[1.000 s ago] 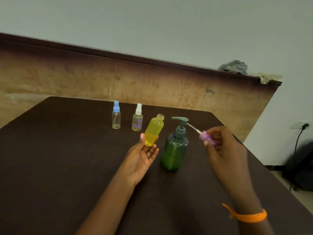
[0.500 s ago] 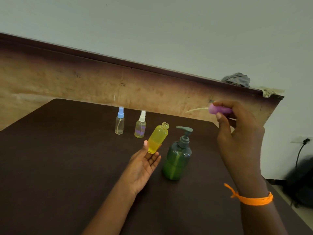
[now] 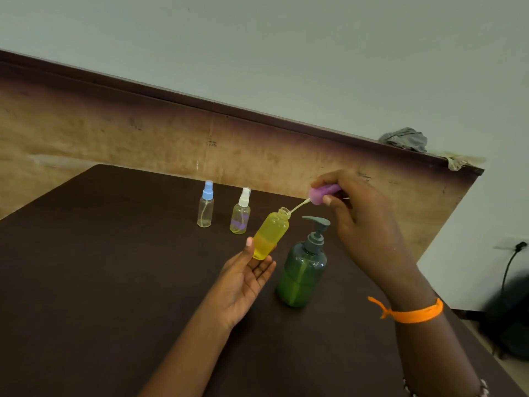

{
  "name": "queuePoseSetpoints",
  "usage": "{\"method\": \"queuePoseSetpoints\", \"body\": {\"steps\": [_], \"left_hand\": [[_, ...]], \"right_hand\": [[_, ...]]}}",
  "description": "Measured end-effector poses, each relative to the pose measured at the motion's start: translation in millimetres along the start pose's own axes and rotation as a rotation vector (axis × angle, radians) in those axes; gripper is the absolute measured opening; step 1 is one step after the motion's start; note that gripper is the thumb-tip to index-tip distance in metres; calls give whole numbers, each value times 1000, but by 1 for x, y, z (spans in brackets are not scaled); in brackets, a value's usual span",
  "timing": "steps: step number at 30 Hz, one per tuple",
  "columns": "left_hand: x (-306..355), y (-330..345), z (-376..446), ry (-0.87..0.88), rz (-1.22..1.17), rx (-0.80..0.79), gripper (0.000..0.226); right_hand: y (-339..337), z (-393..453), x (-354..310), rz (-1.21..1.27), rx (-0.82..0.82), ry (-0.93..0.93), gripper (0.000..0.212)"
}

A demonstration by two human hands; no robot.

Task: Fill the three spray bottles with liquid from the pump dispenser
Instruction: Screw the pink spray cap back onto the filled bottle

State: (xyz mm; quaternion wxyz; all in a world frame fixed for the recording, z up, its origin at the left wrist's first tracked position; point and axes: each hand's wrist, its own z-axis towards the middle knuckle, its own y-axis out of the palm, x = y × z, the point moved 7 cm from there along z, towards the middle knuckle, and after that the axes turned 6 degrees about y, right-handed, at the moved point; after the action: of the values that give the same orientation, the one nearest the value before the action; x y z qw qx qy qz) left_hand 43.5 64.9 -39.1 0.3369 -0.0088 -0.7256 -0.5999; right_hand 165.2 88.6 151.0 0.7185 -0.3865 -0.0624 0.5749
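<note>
Three spray bottles and one pump dispenser are on or over the dark brown table. The yellow spray bottle is uncapped, tilted with its open neck toward the far right, and roughly half full of yellow liquid; its base rests on the fingers of the left hand, palm up, with the thumb lying along the bottle's left side. The right hand pinches the purple spray cap between thumb and fingers, just beyond and to the right of the bottle's neck. The cap's pale dip tube slants down to the left, and its tip meets the neck opening; whether it is already inside cannot be confirmed at this angle. An orange band is tied round the right wrist. The green pump dispenser stands upright on the table just right of the left hand, its grey-green pump head fitted, its spout pointing left, and its translucent body showing green liquid. Farther back stand two smaller capped bottles, near each other but apart: on the left, the clear bottle with the blue cap, with hardly any liquid visible in it; on the right, the pale yellow bottle with the white cap, with a purple patch near its base. Behind the table runs a wooden panel, with one grey crumpled cloth on its top edge at the far right.
</note>
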Motion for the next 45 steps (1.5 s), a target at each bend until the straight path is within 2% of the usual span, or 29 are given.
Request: {"method": "queuePoseSetpoints", "body": {"steps": [4,12,18,24,28,30,33,36,37,40,42,45], "left_hand": [[1,4,-3,10,4,-30,33],[8,9,-8,31,-45,-42,28],[10,11,-10,29,-52,-37,27],[14,11,-9,63,-74,-61,22],[14,14,-9,81,-77,-143,80],[15,12,-8,103,-57,-153,92],[17,14,-10,121,-54,-138,79],[17,15,-12,122,-34,-102,40],[17,14,-11,122,-29,-84,34],[19,14,-12,128,-18,-95,42],[21,13,-11,158,3,-112,55],[22,12,-10,195,45,-114,41]], "right_hand": [[30,11,-2,-51,-284,19,25],[33,32,-18,-48,-574,-15,32],[40,32,-21,-97,-587,-33,30],[37,37,-18,-202,-521,15,14],[42,36,-17,-315,-495,63,31],[46,36,-15,-460,-421,57,47],[43,37,-10,-472,-387,76,49],[38,36,-18,-256,-512,25,21],[38,35,-22,-222,-564,-18,20],[41,34,-20,-196,-581,15,7],[49,32,-11,-249,-548,102,18],[52,32,-6,-394,-439,79,32]]}}
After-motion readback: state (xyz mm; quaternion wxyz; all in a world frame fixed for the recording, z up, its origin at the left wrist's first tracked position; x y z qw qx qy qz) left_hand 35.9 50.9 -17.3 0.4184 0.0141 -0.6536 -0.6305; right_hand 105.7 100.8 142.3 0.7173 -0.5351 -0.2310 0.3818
